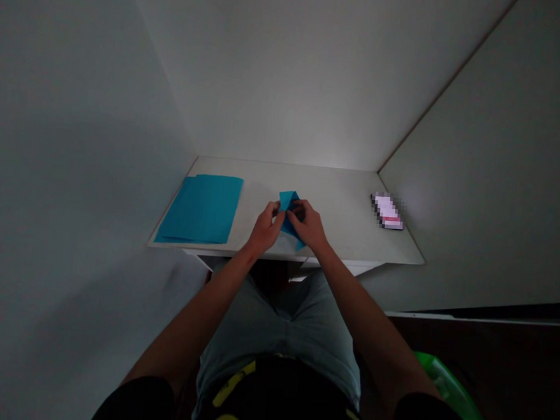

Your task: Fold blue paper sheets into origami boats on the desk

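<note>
A small folded piece of blue paper (288,200) is held up between both hands, over the front middle of a white table. My left hand (265,227) pinches its left side, thumb on the near face. On the right side, my right hand (309,223) grips the same paper with bent fingers and the thumb pressed in at its middle. One pointed corner of the paper hangs down below my right fingers. Parts of the folds are hidden behind the fingers. Several flat blue sheets (203,208) lie stacked to the left of my hands.
The white table (345,230) meets walls at the back and both sides. A phone with a blurred, lit screen (387,211) lies near its right edge. Below to the right, a green plastic object (452,388) rests on the dark floor.
</note>
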`<move>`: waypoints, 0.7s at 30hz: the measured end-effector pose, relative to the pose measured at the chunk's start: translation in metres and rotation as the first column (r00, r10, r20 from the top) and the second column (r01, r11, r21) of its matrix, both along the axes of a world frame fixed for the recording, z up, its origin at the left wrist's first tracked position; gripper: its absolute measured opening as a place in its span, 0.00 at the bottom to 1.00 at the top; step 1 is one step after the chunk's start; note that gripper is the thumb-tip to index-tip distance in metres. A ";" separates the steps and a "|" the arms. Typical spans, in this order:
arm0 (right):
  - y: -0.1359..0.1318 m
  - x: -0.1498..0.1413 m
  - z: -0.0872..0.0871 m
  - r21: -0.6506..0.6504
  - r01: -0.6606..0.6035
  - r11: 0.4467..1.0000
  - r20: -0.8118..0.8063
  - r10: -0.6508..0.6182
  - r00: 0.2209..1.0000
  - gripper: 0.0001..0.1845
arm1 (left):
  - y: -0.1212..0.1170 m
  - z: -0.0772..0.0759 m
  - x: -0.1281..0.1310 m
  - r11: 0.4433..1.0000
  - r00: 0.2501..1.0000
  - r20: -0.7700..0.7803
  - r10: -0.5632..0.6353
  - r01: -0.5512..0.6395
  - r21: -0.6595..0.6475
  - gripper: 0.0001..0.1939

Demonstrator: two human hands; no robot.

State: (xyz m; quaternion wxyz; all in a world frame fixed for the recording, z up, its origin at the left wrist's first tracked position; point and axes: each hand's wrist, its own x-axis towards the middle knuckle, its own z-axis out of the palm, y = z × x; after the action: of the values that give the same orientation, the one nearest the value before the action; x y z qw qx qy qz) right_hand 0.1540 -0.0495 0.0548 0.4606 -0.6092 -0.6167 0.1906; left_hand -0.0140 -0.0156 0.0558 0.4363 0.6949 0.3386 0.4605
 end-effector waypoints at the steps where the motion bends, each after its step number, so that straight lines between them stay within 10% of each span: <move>1: 0.000 0.000 0.002 -0.002 0.006 1.000 -0.019 -0.006 1.000 0.20 | -0.003 0.002 0.001 0.999 1.000 -0.015 -0.014 0.014 0.040 0.07; 21: -0.018 0.004 0.033 0.083 0.219 0.972 0.215 -0.232 0.948 0.13 | -0.026 0.035 -0.003 0.936 0.910 -0.398 0.119 0.031 0.350 0.01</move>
State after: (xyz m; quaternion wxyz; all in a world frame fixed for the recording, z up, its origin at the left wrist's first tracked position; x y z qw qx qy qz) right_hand 0.1583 -0.0679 0.0873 0.4245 -0.6798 -0.5960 0.0489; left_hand -0.0169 -0.0412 0.0905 0.2141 0.8347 0.3519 0.3655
